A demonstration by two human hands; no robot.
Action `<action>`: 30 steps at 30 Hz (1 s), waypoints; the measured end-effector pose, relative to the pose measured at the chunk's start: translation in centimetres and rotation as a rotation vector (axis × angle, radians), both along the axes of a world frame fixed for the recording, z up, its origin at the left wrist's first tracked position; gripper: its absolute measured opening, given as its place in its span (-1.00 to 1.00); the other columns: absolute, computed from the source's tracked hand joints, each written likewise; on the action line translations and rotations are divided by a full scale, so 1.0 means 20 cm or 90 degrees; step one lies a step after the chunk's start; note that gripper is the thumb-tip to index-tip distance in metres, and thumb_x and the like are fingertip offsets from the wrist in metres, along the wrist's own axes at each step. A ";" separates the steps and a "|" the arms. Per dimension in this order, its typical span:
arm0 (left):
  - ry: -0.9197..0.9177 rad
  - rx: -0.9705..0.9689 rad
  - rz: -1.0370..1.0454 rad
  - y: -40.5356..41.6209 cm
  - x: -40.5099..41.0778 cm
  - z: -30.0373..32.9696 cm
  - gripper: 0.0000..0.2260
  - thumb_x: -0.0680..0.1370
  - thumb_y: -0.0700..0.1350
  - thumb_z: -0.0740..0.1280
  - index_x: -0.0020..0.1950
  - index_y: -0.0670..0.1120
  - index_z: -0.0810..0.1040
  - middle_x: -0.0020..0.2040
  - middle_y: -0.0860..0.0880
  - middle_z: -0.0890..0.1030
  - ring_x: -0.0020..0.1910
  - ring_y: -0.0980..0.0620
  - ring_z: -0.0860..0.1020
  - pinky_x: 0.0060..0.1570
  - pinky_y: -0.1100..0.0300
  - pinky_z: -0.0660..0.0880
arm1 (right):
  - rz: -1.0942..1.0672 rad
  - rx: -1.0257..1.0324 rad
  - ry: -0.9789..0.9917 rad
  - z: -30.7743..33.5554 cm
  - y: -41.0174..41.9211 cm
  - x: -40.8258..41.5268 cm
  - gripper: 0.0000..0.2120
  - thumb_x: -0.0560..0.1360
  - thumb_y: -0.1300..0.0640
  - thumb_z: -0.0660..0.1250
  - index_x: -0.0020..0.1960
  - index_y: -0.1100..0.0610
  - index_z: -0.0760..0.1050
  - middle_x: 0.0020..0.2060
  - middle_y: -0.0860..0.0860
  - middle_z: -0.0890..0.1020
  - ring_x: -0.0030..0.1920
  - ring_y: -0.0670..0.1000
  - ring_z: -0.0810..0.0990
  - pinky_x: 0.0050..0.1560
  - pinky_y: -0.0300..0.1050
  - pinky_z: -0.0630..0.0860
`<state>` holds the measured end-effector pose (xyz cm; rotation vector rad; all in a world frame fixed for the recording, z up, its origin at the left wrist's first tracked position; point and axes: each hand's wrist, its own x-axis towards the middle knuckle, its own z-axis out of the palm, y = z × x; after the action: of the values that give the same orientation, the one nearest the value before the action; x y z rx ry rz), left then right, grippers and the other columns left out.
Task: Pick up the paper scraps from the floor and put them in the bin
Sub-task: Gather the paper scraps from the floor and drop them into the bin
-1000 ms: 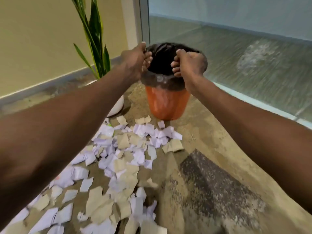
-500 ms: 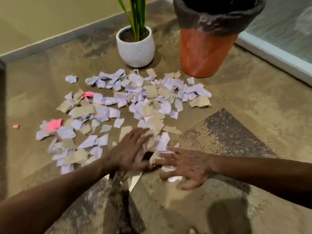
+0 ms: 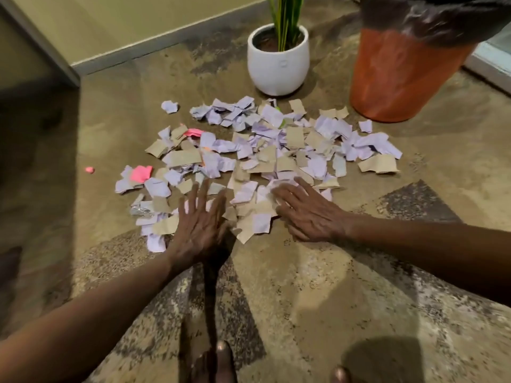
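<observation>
A wide pile of torn paper scraps [image 3: 265, 150], lilac, tan and a few pink, lies on the brown floor. The orange bin [image 3: 398, 78] with a black liner stands at the top right, beyond the pile. My left hand [image 3: 200, 228] lies flat with spread fingers on the pile's near left edge. My right hand [image 3: 307, 214] rests palm down with straight fingers on the scraps at the near right. Neither hand holds anything.
A white pot [image 3: 278, 62] with a green plant stands left of the bin, just behind the scraps. One small pink scrap [image 3: 90, 170] lies apart at the left. A wall and skirting run along the back. My toes [image 3: 221, 357] show at the bottom edge.
One second ago both hands were up at the bin's rim. They came down to the floor, and since half a second ago they have spread apart on the near edge of the pile.
</observation>
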<state>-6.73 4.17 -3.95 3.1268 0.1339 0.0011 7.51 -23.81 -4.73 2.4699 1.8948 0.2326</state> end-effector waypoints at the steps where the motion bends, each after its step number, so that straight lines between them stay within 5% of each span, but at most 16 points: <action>1: 0.004 -0.046 0.072 0.02 -0.04 -0.01 -0.31 0.57 0.39 -0.05 0.62 0.09 -0.08 0.62 -0.11 -0.17 0.59 -0.20 -0.14 0.46 -0.30 -0.04 | 0.041 0.010 0.028 0.01 0.01 -0.03 -0.67 0.58 -0.05 0.18 0.20 0.14 0.47 0.41 0.29 0.39 0.40 0.29 0.37 0.44 0.33 0.18; 7: 0.010 -0.194 0.483 0.13 -0.17 -0.03 -0.20 0.50 0.46 -0.06 0.60 0.03 -0.10 0.60 -0.25 -0.15 0.56 -0.33 -0.16 0.46 -0.36 -0.11 | 0.280 -0.054 0.015 -0.03 0.19 -0.29 -0.62 0.66 -0.04 0.11 0.39 0.14 0.37 0.48 0.26 0.33 0.46 0.24 0.34 0.51 0.28 0.16; 12: -0.007 -0.377 0.735 0.08 -0.18 -0.07 -0.17 0.49 0.47 0.06 0.60 0.02 -0.05 0.58 -0.33 -0.13 0.55 -0.35 -0.17 0.46 -0.33 -0.16 | 0.238 -0.096 -0.002 0.04 0.34 -0.25 -0.55 0.68 -0.07 0.02 0.49 0.10 0.27 0.55 0.25 0.19 0.54 0.23 0.20 0.55 0.29 0.03; 14: -0.030 -0.367 0.671 0.03 -0.15 -0.10 -0.23 0.49 0.45 0.10 0.57 0.05 0.08 0.58 -0.32 0.00 0.56 -0.34 -0.07 0.47 -0.32 -0.09 | 0.078 -0.050 0.012 0.08 0.34 -0.18 -0.51 0.63 -0.14 0.10 0.48 0.07 0.32 0.52 0.22 0.25 0.51 0.23 0.26 0.50 0.29 0.18; 18: -0.124 -0.392 0.476 -0.09 -0.04 -0.09 -0.29 0.52 0.41 0.11 0.49 -0.04 0.29 0.49 -0.22 0.30 0.49 -0.22 0.23 0.45 -0.22 0.17 | -0.305 0.244 0.111 0.14 0.21 0.03 -0.52 0.53 -0.26 0.20 0.31 0.02 0.39 0.31 0.13 0.44 0.26 0.13 0.45 0.25 0.14 0.44; 23: -0.100 -0.549 0.307 -0.25 0.04 -0.08 -0.11 0.32 0.54 0.23 0.52 0.08 0.19 0.47 -0.02 0.24 0.41 0.00 0.24 0.42 -0.15 0.25 | -0.687 0.194 0.242 0.09 -0.02 0.27 -0.12 0.37 -0.59 0.03 0.43 0.02 0.24 0.36 0.22 0.38 0.33 0.27 0.36 0.23 0.22 0.37; 26: 0.005 -0.421 0.204 -0.27 0.06 -0.10 0.12 0.12 0.64 0.24 0.55 0.14 0.04 0.47 -0.16 0.21 0.48 -0.18 0.17 0.45 -0.22 0.20 | -0.700 0.043 0.475 0.07 -0.05 0.30 0.20 0.10 -0.76 0.01 0.55 -0.11 -0.03 0.52 0.21 0.20 0.48 0.33 0.20 0.37 0.36 0.26; 30: 0.118 -0.251 0.122 -0.31 0.07 -0.11 0.23 0.04 0.70 0.18 0.56 0.21 -0.19 0.42 -0.29 0.25 0.50 -0.30 0.11 0.48 -0.23 0.07 | -0.534 -0.097 0.562 0.11 0.05 0.31 0.36 -0.02 -0.68 0.29 0.56 -0.23 -0.28 0.60 0.18 -0.14 0.57 0.36 -0.09 0.47 0.41 0.09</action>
<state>-5.31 -2.05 -6.20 2.7037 0.3837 -0.2786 13.63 -22.87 -2.56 3.2068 0.6797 -1.1005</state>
